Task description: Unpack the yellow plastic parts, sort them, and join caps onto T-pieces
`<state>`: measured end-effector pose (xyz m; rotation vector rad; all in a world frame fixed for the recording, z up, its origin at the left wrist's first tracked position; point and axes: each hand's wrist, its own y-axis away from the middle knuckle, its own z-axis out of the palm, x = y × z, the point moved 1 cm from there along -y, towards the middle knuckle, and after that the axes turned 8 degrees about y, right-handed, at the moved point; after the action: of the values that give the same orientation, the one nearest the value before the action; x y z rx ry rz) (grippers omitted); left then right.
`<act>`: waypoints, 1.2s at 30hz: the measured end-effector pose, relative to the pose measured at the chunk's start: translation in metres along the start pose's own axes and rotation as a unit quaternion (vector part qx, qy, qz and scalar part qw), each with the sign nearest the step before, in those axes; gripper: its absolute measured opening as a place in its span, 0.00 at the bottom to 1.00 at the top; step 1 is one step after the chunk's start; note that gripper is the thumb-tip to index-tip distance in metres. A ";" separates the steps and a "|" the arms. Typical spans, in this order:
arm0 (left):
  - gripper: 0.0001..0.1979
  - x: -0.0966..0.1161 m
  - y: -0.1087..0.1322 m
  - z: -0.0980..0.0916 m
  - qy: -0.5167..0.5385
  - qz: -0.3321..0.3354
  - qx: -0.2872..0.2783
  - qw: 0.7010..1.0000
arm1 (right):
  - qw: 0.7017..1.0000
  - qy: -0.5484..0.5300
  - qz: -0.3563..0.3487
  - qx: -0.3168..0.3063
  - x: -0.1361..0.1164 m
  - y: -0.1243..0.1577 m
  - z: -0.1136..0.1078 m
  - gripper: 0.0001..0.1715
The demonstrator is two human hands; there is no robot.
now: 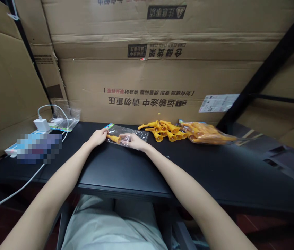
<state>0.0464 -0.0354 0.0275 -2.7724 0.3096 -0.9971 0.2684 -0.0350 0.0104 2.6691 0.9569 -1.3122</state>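
Note:
A clear plastic bag point(141, 134) with a colourful header lies on the black table, a yellow horn-shaped piece point(114, 139) inside it. My left hand point(100, 136) is closed on the header end of the bag, beside the narrow end of the piece. At the bag's other end, my right hand point(133, 141) reaches in with fingers stretched and apart, close to the piece's flared rim. Whether those fingertips touch the rim is hard to make out. To the right is a pile of loose yellow horn-shaped pieces point(172, 128).
Beyond the pile lies a filled plastic bag point(209, 133) of yellow pieces. Flat clear bags point(67, 119) rest at the back left, near a power strip with a white charger point(41, 124) and cable. Cardboard walls point(131, 76) enclose the black table point(121, 173).

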 end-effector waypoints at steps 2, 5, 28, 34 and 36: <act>0.20 -0.001 0.001 -0.004 -0.043 -0.023 0.034 0.998 | 0.999 -0.012 0.014 0.030 0.003 -0.003 -0.001 0.20; 0.18 -0.002 0.004 -0.013 -0.108 -0.075 0.096 0.987 | 0.995 0.010 0.043 0.092 0.010 -0.004 -0.011 0.16; 0.28 -0.023 -0.009 0.002 -0.172 -0.074 -0.028 0.982 | 0.811 0.470 0.230 0.260 0.056 0.015 -0.089 0.27; 0.30 -0.017 -0.005 -0.001 -0.173 -0.081 -0.045 0.981 | 0.798 0.475 0.245 0.279 0.050 0.012 -0.090 0.24; 0.30 -0.017 -0.004 -0.002 -0.170 -0.080 -0.042 0.981 | 0.798 0.475 0.249 0.277 0.051 0.013 -0.090 0.21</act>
<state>0.0334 -0.0272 0.0197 -3.0149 0.0814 -0.5312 0.3628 0.0054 0.0288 3.6760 -0.3077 -0.0470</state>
